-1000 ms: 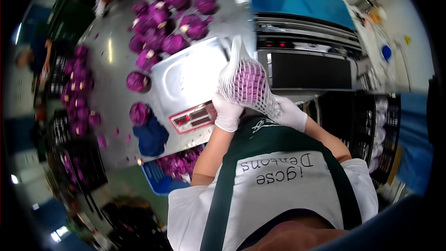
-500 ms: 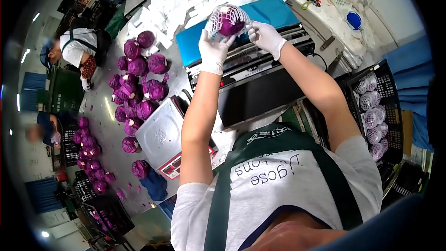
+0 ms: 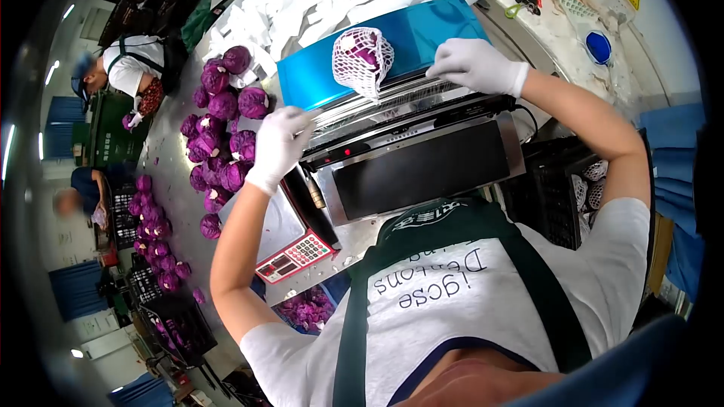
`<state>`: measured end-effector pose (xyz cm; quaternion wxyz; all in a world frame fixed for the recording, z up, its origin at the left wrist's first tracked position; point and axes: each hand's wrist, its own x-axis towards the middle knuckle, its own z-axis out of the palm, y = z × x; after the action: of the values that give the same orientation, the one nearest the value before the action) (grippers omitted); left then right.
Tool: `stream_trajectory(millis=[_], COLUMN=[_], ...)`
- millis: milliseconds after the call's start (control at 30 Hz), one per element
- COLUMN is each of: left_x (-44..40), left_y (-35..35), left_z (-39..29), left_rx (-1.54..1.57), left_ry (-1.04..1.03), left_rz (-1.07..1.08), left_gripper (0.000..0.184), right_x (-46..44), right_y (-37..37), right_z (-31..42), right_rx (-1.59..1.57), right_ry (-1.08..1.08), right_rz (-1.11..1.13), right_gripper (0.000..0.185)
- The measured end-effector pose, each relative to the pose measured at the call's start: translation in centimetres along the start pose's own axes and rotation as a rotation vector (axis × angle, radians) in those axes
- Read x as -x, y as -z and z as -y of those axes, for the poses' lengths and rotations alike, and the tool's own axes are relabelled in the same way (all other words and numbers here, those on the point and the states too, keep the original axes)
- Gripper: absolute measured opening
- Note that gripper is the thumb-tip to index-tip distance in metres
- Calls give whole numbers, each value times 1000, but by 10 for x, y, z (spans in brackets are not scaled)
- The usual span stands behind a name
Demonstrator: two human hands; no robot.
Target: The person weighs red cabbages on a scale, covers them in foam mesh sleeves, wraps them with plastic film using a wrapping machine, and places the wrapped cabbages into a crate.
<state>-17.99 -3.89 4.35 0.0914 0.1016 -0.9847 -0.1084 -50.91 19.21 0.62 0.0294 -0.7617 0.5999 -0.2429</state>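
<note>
A purple cabbage [image 3: 369, 54] in a white foam net [image 3: 348, 68] rests on the shiny blue plate [image 3: 437, 30] at the back of the wrapping machine [image 3: 422, 132]. My left hand [image 3: 279, 147], in a white glove, is pinched at the near left corner of that plate. On the opposite side, my gloved right hand [image 3: 477, 64] is closed with its fingertips at the plate's front edge. Clear, glossy plastic film [image 3: 400, 94] appears to stretch between the two hands, just in front of the cabbage. My fingers hide its ends.
Bare purple cabbages [image 3: 219, 105] are heaped on the metal table to the left, behind a scale [image 3: 294, 255]. White foam strips [image 3: 286, 4] pile up at the back. A black crate [image 3: 547, 188] with netted cabbages stands right. A co-worker [image 3: 136, 68] bends over the table's far side.
The netted cabbage, held up between both hands before, now lies on the blue plate. My hands have let go of it and moved apart, towards the machine's two sides.
</note>
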Motion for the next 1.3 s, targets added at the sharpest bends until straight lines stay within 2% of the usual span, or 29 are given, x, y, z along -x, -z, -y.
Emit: stream_trajectory(millis=[67, 133, 200, 233, 267, 367, 400, 433, 467, 500, 533, 567, 600, 667, 733, 800, 867, 967, 1000, 1067, 1100, 1133, 1200, 1267, 1300], left_x=[-6, -8, -17, -20, -19, -9, -5, -2, 4, 4, -7, -20, -33, -52, -78, -84, -88, -82, -78, -57, -49, -38, -6, 34, 52], left_y=[-31, -72, -79, -79, -78, -58, -29, -3, 20, 43, 57, 62, 57, 30, -24, -66, -93, -74, -70, -64, -48, -37, -42, -65, -81], left_z=[12, 32, 35, 33, 30, 20, 7, 1, -2, -4, -3, 1, 12, 41, 77, 66, 50, 24, 18, 3, -13, -25, -47, -61, -66], left_rx=[-299, -263, -207, -179, -146, 174, 228, 365, 769, 1018, 1106, 1176, 804, 191, -52, 120, 539, 720, 765, 1277, 1345, 1407, 1491, 1513, 1528], left_ry=[-197, -390, -302, -284, -261, -195, -47, 66, 374, 423, 298, 187, 327, 172, -165, -109, 144, 256, 273, 327, 357, 380, 371, 479, 543], left_rz=[244, 162, 192, 187, 186, 90, 159, 137, 130, -29, -223, -433, -595, -350, -163, 26, -32, 4, 17, 79, 181, 283, 332, 521, 598], left_gripper=[35, 39, 32, 27, 21, 11, 6, 10, 12, 13, 12, 10, 11, 30, 55, 70, 80, 84, 84, 80, 77, 75, 69, 61, 60], right_x=[-4, -4, -6, -3, 3, 4, -2, -12, -26, -41, -55, -69, -85, -110, -107, -98, -87, -83, -77, -72, -63, -54, -25, 9, 25], right_y=[-26, -56, -52, -51, -46, 0, 27, 53, 78, 104, 117, 114, 111, 54, 0, -52, -92, -80, -71, -20, -9, 6, 5, -21, -36], right_z=[-26, -45, -41, -32, -26, 1, 14, 29, 41, 47, 51, 39, 16, -42, -72, -83, -66, -56, -50, -22, -13, 15, 39, 56, 68], right_rx=[110, 66, 77, 14, -93, -295, -336, -501, -665, -795, -930, -810, -681, -140, 11, -72, -301, -594, -656, -769, -680, -944, -1085, -1195, -1290], right_ry=[238, 271, 247, 145, -47, -122, -138, -143, -147, -148, -154, -171, -188, 13, -246, -42, -139, -291, -266, -466, -392, -475, -591, -680, -801], right_rz=[151, 207, 176, 135, 267, 442, 525, 533, 540, 437, 332, 125, -82, -296, 64, 95, -46, 28, 0, 246, 322, 399, 652, 826, 774], right_gripper=[16, 9, 9, 15, 16, 13, 14, 15, 15, 14, 13, 15, 20, 37, 52, 63, 65, 67, 57, 49, 52, 56, 63, 67, 68])
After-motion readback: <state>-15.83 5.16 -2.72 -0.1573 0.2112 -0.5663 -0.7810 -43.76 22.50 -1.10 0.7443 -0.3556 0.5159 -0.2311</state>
